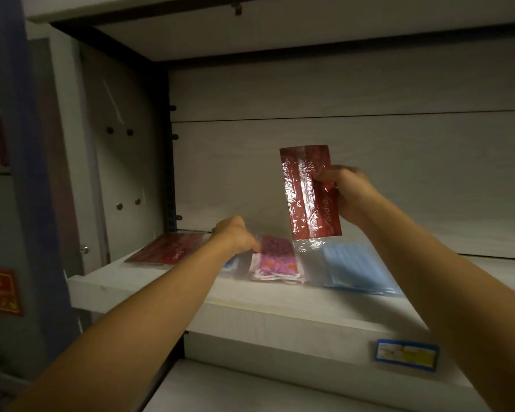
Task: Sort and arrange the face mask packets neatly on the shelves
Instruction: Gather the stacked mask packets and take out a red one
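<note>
red packet (pixel 309 191) held upright, pinched by right hand (pixel 348 194) | pink packet (pixel 277 257) gripped by left hand (pixel 232 236) on shelf (pixel 161 283) | risk: blue packets (pixel 354 269) may be nudged off, being slippery

Two bare forearms without sleeves, watch or jewellery enter from the lower corners, ending in the left hand (pixel 231 234) and right hand (pixel 350 193).

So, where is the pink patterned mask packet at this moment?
In the head view, the pink patterned packet lies on the shelf, just left of the blue packets, with the left hand on its left edge.
</note>
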`<state>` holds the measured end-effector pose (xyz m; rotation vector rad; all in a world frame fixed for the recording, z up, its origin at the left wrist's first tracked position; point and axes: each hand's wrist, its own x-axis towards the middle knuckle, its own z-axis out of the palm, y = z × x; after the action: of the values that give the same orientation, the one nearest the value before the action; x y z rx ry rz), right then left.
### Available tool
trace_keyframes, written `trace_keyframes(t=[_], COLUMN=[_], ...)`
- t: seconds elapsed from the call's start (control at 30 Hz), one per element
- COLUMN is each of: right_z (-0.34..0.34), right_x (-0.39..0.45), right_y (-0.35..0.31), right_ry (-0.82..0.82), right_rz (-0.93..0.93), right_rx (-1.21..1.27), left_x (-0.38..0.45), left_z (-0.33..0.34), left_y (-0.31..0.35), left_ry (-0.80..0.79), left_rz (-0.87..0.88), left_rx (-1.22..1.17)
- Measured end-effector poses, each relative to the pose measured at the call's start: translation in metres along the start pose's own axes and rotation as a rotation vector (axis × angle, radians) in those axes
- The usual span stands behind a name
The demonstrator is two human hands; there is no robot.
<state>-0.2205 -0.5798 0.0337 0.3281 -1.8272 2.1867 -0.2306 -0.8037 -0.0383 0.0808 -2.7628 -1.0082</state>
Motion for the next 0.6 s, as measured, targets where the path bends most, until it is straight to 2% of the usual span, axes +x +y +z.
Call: trace_keyframes(t=[0.13,0.3,0.6], right_z=[0.007,0.02,0.069], right_x=[0.003,0.008,0.021], right_y=[0.003,0.008,0.027], right_ry=[-0.003,-0.002,-0.058], right_rz=[0.008,0.005,0.04], right_rx=[-0.032,-0.072,-0.094], left_x=[0.001,-0.001,-0.019], left_z=[-0.001,-0.016,-0.082], left_y=[-0.005,-0.017,-0.071], left_ry=[0.032,0.097,0.233], left_rz=[-0.009,0.065,0.052], left_rx=[0.063,0.067,0.316])
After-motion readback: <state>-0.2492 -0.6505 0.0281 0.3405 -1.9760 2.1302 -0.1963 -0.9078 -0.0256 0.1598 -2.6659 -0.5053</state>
